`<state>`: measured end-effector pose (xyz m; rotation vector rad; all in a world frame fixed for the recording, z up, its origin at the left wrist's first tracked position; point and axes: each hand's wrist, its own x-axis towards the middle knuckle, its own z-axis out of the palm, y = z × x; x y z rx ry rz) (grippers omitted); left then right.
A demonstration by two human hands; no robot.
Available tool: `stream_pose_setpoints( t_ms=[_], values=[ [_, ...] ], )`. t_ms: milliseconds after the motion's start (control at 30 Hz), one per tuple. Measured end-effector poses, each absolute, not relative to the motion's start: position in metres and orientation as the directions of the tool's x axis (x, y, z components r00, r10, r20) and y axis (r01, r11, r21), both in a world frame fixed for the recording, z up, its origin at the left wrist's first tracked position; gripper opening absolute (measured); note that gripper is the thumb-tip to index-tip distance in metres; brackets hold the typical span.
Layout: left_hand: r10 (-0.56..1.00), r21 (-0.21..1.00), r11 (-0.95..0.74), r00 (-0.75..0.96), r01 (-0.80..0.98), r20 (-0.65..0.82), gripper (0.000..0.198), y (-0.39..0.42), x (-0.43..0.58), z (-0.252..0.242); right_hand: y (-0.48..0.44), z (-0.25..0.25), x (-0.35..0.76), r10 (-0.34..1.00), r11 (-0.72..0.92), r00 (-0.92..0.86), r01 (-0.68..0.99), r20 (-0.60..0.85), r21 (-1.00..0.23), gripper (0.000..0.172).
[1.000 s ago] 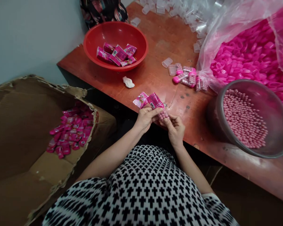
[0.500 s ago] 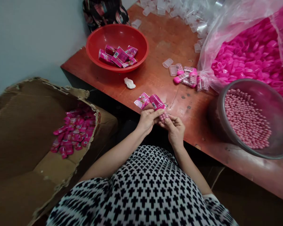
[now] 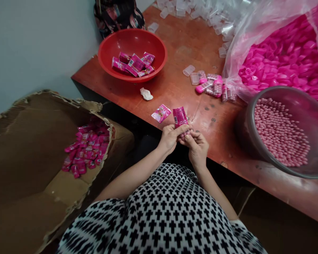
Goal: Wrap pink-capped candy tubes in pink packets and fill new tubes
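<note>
My left hand (image 3: pixel 170 137) and my right hand (image 3: pixel 197 144) meet at the near edge of the red-brown table (image 3: pixel 180 53). Together they grip a pink printed sleeve (image 3: pixel 180 117) that stands upright over a small clear case of pink candy balls (image 3: pixel 184 133), mostly hidden by my fingers. A second pink sleeve (image 3: pixel 161 113) lies flat on the table just left of it.
A red bowl (image 3: pixel 108 46) holds several pink packets. A dark bowl (image 3: pixel 307 102) of pink candy balls sits at right, behind it a plastic bag of pink caps (image 3: pixel 278 60). Filled and empty clear cases (image 3: pixel 212 84) lie mid-table. A cardboard box (image 3: pixel 29 148) at left holds packets.
The sleeve in my hands has turned from slanted to upright and slid further down over the candy case. The camera shifted slightly.
</note>
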<state>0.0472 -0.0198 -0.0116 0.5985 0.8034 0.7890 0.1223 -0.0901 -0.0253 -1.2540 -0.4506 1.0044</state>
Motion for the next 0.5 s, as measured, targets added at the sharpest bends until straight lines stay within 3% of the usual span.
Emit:
stream_pose_setpoints(
  t_ms=[133, 233, 333, 500],
  values=[
    [0.816, 0.736, 0.55, 0.44, -0.395, -0.374, 0.029, -0.024, 0.048, -0.007, -0.084, -0.022, 0.128, 0.787, -0.007, 0.519, -0.531, -0.332, -0.847, 0.03],
    [0.812, 0.644, 0.572, 0.459, -0.508, -0.36, 0.035, -0.022, 0.049, -0.005, -0.082, -0.021, 0.132, 0.777, 0.003, 0.522, -0.56, -0.351, -0.828, 0.031],
    [0.824, 0.607, 0.565, 0.426, -0.559, -0.374, 0.039, -0.021, 0.051, -0.008, -0.083, -0.022, 0.129, 0.764, 0.01, 0.55, -0.534, -0.338, -0.846, 0.031],
    [0.882, 0.706, 0.471, 0.316, -0.529, -0.351, 0.037, -0.029, 0.059, -0.018, -0.086, -0.024, 0.12, 0.721, 0.076, 0.668, -0.342, -0.185, -0.937, 0.03]
  ],
)
